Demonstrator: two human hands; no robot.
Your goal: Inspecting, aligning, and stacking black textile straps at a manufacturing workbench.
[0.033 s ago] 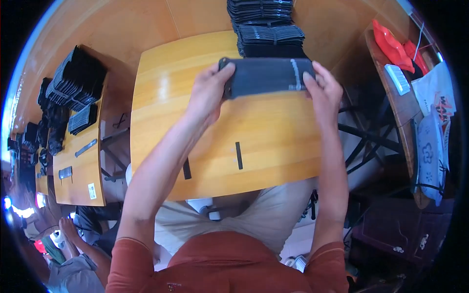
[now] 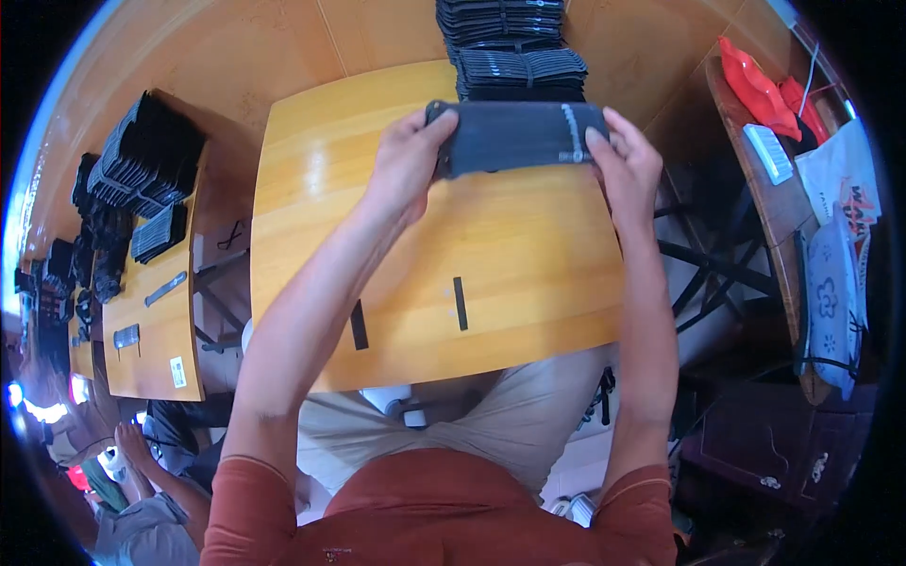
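Observation:
Both my hands hold a flat black rectangular piece (image 2: 514, 134), with pale print near its right end, up over the far part of the wooden table (image 2: 311, 245). My left hand (image 2: 408, 156) grips its left end, thumb on top. At the right end, my right hand (image 2: 625, 156) pinches it between thumb and fingers. Just beyond it rises a tall stack of similar black pieces (image 2: 524, 66), tied in bundles. Two short black strips lie on the table nearer me, one (image 2: 461, 304) in the middle and another (image 2: 360, 325) beside my left forearm.
A second table (image 2: 170, 330) at the left bears black bundles (image 2: 146, 156) and small dark pieces. On the right, a side table (image 2: 750, 156) carries a red bag (image 2: 755, 90), a white box (image 2: 768, 154) and plastic bags. Another person (image 2: 156, 509) sits at the lower left.
The black piece has shifted slightly away from me, toward the stack, and looks tilted flatter. Both hands still grip its ends.

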